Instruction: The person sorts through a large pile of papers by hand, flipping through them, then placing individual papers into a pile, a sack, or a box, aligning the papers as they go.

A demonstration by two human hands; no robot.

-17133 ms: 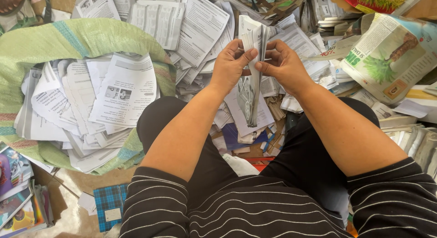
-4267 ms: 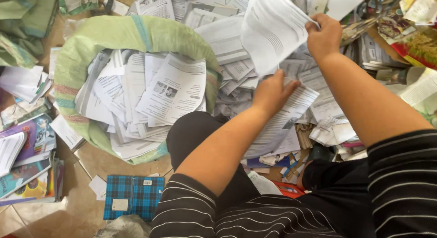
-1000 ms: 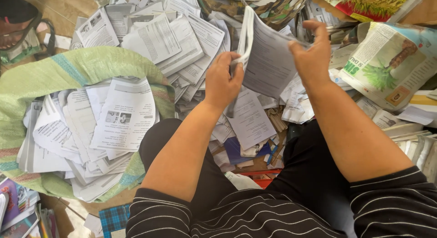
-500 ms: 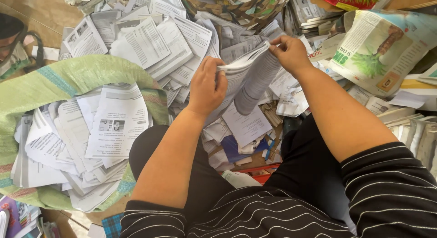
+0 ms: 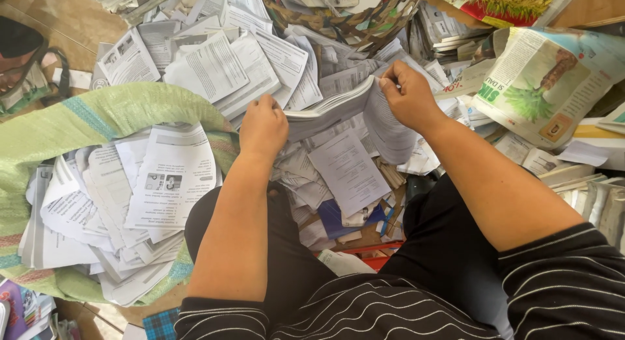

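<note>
— Honestly, what might slip?
— Nearest, the left hand (image 5: 263, 125) is clenched on the booklet's (image 5: 338, 106) spine end; the right hand (image 5: 407, 96) pinches its far pages, held above the floor pile. I'd guess a hard tug tears sheets unevenly.
— And containers?
— Left, the green sack (image 5: 97, 115) brims with loose pages (image 5: 163, 184); farther off, a woven basket (image 5: 364, 24) holds papers.

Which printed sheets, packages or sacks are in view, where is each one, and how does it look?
Booklet: white, thick, bent between left hand and right hand.
Sack: left, green woven, full of white sheets.
Newspaper: right, folded, with a green plant picture.
Photo sheet: on the sack, white, two small pictures.
</note>
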